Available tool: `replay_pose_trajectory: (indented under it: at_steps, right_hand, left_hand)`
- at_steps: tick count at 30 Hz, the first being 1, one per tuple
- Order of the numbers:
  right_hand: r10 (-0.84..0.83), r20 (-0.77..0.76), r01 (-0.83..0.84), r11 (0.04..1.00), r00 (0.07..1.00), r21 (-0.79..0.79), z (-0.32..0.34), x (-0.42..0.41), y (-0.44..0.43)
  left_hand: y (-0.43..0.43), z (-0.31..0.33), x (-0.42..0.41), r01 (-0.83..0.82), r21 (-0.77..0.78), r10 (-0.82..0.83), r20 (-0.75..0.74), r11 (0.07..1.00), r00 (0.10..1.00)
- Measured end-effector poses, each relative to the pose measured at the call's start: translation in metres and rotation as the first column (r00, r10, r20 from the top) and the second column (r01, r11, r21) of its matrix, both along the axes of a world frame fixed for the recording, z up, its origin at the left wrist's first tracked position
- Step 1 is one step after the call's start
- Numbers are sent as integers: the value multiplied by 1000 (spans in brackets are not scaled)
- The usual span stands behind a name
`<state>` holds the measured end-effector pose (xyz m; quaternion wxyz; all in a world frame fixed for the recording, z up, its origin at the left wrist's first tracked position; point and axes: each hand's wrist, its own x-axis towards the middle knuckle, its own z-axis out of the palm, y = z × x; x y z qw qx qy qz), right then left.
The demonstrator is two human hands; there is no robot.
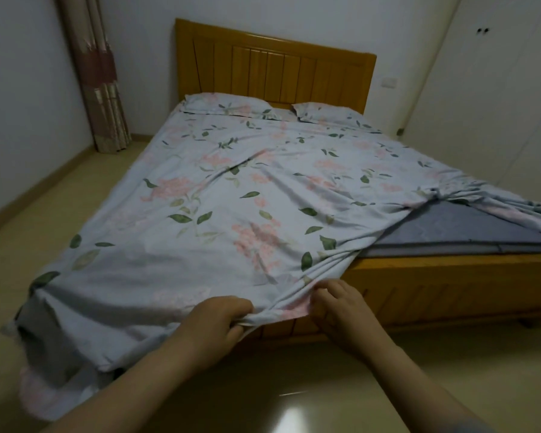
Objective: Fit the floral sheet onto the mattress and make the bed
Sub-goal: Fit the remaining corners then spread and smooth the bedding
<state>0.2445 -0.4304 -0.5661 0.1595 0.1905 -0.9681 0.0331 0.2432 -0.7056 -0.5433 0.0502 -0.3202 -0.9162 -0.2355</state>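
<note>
The pale blue floral sheet [231,189] lies spread over most of the bed, wrinkled toward its foot. Its near edge hangs over the wooden footboard [444,285] and down to the floor at the left. My left hand [219,320] is shut on a bunched fold of that edge. Just to its right, my right hand [337,310] pinches the same edge. At the right foot corner the grey-blue mattress [469,226] lies uncovered, and the sheet is gathered beside it. Two matching floral pillows [228,103] [328,115] rest against the headboard [275,73].
A curtain [97,82] hangs in the far left corner. White wardrobe doors [497,98] stand along the right of the bed. Shiny beige floor [294,395] runs around the foot and the left side.
</note>
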Motion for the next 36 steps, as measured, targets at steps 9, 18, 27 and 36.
replay_pose_trajectory:
  at_steps: [9,18,27,36]
  right_hand:
    - [-236,39,233,971,971,58,15,-32,3]
    - [-93,290,90,996,953,23,16,42,12]
    - [-268,240,230,958,933,174,-3,29,15]
    - [-167,175,153,984,970,93,8,48,40]
  left_hand:
    - [14,7,10,80,12,-80,71,997,994]
    - [-8,-10,8,27,-260,8,134,965,991]
    - [-13,-18,17,14,-278,31,156,960,987]
    - [-16,-12,19,5,-331,60,185,944,981]
